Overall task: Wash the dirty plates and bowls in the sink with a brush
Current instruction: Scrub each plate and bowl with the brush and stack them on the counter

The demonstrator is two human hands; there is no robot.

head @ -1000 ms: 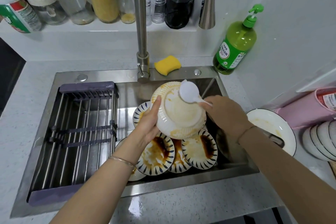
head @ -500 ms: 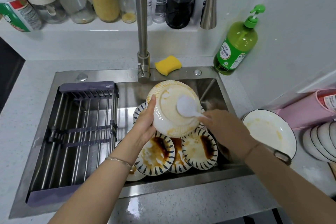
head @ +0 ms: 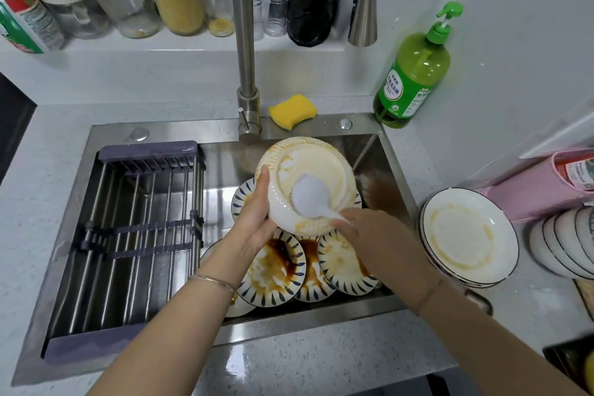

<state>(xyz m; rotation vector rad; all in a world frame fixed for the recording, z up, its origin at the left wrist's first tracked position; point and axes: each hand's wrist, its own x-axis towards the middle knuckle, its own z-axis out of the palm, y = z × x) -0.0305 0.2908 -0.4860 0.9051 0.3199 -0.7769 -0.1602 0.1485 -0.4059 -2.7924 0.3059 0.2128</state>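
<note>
The left hand (head: 254, 223) grips the tipped plate (head: 316, 162) by its left edge; the right hand (head: 381, 243) grips the brush (head: 309, 197), its head low on the plate, handle pointing right

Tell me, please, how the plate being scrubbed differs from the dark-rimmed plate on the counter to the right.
The scrubbed plate is held tilted over the sink by the left hand; the counter plate lies flat atop a stack. The scrubbed plate's edge is ribbed; the counter plate's is smooth with a dark line. The brush in the right hand touches only the scrubbed plate. Both are white with yellowish residue.
</note>
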